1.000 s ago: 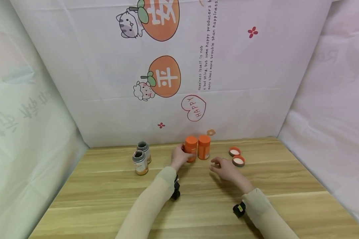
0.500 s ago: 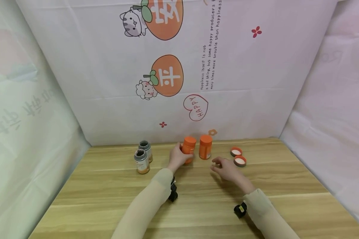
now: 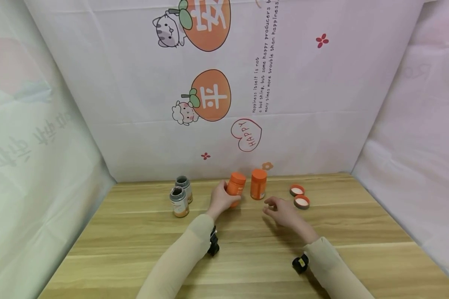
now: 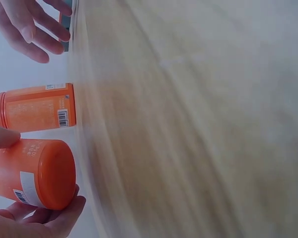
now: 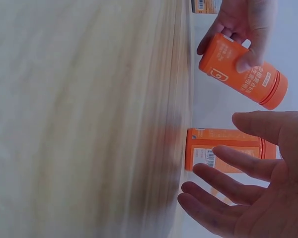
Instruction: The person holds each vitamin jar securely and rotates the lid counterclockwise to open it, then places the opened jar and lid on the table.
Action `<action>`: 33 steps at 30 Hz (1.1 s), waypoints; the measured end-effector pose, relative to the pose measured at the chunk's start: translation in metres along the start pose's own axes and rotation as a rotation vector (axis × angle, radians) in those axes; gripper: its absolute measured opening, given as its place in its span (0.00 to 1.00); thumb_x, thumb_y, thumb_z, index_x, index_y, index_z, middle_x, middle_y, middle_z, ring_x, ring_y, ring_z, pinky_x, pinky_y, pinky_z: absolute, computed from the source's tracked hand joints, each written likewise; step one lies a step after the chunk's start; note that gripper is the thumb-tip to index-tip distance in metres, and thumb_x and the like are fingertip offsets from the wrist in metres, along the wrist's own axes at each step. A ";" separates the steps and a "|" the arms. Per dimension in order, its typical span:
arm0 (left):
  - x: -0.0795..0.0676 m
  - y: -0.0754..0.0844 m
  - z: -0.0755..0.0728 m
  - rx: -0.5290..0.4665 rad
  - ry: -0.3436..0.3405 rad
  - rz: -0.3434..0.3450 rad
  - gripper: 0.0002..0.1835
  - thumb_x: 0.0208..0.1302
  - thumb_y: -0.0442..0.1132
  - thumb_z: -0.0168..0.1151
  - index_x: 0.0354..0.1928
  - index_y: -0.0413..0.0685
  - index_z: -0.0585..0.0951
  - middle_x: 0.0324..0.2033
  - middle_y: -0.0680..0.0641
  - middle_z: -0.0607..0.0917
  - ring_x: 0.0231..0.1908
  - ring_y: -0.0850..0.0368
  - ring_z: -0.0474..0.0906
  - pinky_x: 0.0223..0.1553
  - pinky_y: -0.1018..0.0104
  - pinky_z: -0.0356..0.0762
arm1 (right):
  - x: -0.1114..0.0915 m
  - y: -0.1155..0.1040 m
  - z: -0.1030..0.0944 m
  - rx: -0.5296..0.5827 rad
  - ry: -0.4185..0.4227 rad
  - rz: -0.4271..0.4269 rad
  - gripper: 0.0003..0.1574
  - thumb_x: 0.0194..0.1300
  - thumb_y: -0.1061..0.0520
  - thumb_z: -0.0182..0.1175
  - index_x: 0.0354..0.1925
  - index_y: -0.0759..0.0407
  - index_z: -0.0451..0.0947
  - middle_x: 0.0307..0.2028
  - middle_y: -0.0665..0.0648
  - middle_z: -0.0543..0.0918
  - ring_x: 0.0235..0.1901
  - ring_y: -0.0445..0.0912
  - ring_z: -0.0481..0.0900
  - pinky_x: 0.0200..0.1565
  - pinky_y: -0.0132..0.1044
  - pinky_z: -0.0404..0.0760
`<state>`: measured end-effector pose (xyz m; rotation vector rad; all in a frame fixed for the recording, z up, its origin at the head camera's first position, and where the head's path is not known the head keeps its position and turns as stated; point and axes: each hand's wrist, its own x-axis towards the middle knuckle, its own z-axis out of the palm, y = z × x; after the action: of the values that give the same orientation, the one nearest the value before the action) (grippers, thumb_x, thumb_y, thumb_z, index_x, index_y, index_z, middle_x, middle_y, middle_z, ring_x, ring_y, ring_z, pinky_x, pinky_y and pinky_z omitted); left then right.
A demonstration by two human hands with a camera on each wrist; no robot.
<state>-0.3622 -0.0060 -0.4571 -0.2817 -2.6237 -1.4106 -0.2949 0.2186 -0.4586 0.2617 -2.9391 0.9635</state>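
My left hand (image 3: 220, 201) grips an orange bottle (image 3: 236, 186) with an orange cap, thumb on one side and fingers on the other. The bottle tilts, its cap leaning to the right, and the left wrist view shows its bare base above the table. Just right of it, a second orange bottle (image 3: 258, 185) stands upright, its barcode label visible in the left wrist view. My right hand (image 3: 282, 211) hovers near that second bottle, fingers spread and loosely bent, holding nothing. In the right wrist view the fingers (image 5: 228, 186) overlap the standing bottle; contact is not apparent.
Two uncapped grey-necked jars (image 3: 179, 203) stand at the left of the wooden table (image 3: 254, 261). Two orange-and-grey lids (image 3: 302, 202) lie inside up at the right, beyond my right hand. A printed white cloth (image 3: 303, 104) hangs behind the table's far edge.
My left hand has drawn the orange bottle leftward, away from the second bottle, and tilted it from upright. The right hand stays in nearly the same place. The head view has shifted slightly.
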 end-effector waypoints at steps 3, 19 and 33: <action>-0.002 0.000 -0.002 0.005 -0.004 0.005 0.23 0.40 0.42 0.76 0.35 0.45 0.72 0.32 0.47 0.81 0.33 0.55 0.76 0.39 0.59 0.75 | -0.001 -0.001 0.000 0.010 -0.002 -0.006 0.24 0.66 0.50 0.57 0.54 0.63 0.75 0.49 0.64 0.81 0.47 0.55 0.79 0.47 0.50 0.78; -0.018 0.003 -0.010 -0.018 -0.035 -0.013 0.23 0.41 0.42 0.76 0.38 0.44 0.75 0.33 0.47 0.82 0.33 0.56 0.76 0.36 0.62 0.75 | -0.005 -0.003 0.000 0.039 0.007 -0.030 0.23 0.66 0.50 0.57 0.54 0.63 0.75 0.51 0.63 0.81 0.49 0.57 0.79 0.50 0.51 0.77; -0.035 0.007 -0.014 -0.005 -0.106 -0.005 0.27 0.42 0.45 0.74 0.47 0.42 0.81 0.35 0.47 0.84 0.33 0.58 0.76 0.35 0.64 0.76 | -0.010 -0.009 -0.001 0.071 0.019 -0.059 0.26 0.67 0.47 0.56 0.55 0.64 0.75 0.53 0.65 0.79 0.52 0.60 0.77 0.52 0.52 0.76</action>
<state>-0.3257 -0.0172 -0.4519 -0.3605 -2.7064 -1.4421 -0.2833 0.2132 -0.4533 0.3380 -2.8659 1.0581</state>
